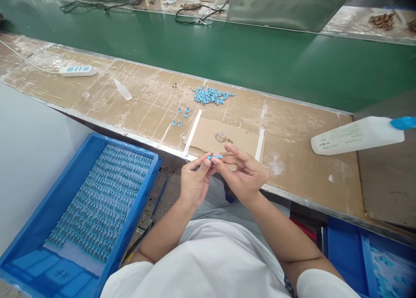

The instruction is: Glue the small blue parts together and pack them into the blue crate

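Just over the front edge of the workbench, my left hand and my right hand meet fingertip to fingertip. Both are closed in a pinch on small blue parts, whose exact shape is partly hidden by the fingers. Beyond them lies a cardboard sheet with white tape strips at its sides. A small round clear dish sits on that sheet beside a few dark spots. Several blue pieces stand upright to the left, and a heap of similar blue pieces lies farther back.
At lower left is a blue crate holding rows of blue pieces. A white bottle with a blue cap is at right. A small squeeze bottle and a power strip lie at left. A green belt runs behind.
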Demonstrator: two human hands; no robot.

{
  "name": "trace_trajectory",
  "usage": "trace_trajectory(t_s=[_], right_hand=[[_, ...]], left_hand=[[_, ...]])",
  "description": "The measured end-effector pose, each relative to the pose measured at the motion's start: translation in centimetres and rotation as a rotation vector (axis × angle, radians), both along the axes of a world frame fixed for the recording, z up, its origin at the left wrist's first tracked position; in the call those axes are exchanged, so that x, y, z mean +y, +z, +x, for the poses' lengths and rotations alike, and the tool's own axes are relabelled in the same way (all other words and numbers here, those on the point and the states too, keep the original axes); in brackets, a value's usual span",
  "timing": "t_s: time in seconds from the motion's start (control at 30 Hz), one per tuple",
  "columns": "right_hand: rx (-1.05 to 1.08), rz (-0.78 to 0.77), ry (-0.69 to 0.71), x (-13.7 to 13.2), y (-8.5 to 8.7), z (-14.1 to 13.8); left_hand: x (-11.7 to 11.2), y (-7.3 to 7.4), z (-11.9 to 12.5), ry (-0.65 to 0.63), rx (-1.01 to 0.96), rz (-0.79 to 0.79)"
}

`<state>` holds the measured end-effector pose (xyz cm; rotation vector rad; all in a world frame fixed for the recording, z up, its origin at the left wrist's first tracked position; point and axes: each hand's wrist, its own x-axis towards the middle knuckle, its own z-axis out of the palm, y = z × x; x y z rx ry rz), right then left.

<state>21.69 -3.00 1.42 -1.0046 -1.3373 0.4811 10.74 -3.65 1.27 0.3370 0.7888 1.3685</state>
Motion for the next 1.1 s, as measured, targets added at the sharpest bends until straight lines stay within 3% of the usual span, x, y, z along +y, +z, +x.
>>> trace_trajectory(t_s=[0.27, 0.53, 0.73, 0.87, 1.1], right_hand=[[0.036, -0.117, 0.069, 0.6, 0.8, 0.6], [0.083, -0.221, 0.132, 0.9, 0.6, 0.6], [0.127, -0.079, 0.308, 1.4, 0.3, 0.8], [0.075, 0.079, 0.305, 1.6, 0.1, 0.5], [0.01, 0.079, 0.302, 1.6, -0.1, -0.2]], left_hand=[[0.0, -0.1, -0.3, -0.002, -0.013, -0.063], [-0.4, -0.2, -0.4, 0.076, 0.071, 0.057], [-1.0, 0.0, -1.0, 0.067, 0.167, 0.211], [-1.4, 0.4, -1.3, 0.063, 0.162, 0.213], [-1.6, 0.5, -1.7, 0.095, 0.152, 0.192]])
